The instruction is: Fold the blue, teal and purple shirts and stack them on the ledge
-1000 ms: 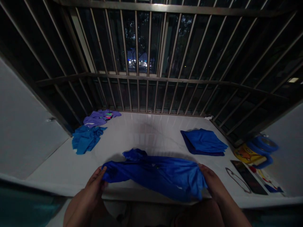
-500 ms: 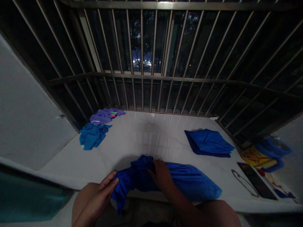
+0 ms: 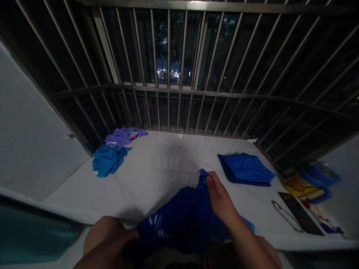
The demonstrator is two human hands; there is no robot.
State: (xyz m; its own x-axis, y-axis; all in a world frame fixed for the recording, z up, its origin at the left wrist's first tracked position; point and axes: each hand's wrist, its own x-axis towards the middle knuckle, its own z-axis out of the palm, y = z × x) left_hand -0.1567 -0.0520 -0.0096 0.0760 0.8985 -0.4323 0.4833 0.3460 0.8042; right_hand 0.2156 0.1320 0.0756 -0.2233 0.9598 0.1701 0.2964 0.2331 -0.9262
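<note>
The right hand (image 3: 221,197) has left the middle of the blue garment (image 3: 179,211) and now pinches a bunched edge, lifted; white print has come into view, so a printed side shows. The garment lies across the white ledge's (image 3: 157,160) near edge (the left hand (image 3: 130,238) is too dark to read its grip).

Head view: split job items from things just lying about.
In the job:
- dark blue cloth with white print, in the right hand
- probably folded blue fabric stack, crumpled purple cloth, crumpled teal-blue cloth

Lying about, it seems:
- flat black rectangular object
- thin looped cord
- yellow-and-blue container
</note>
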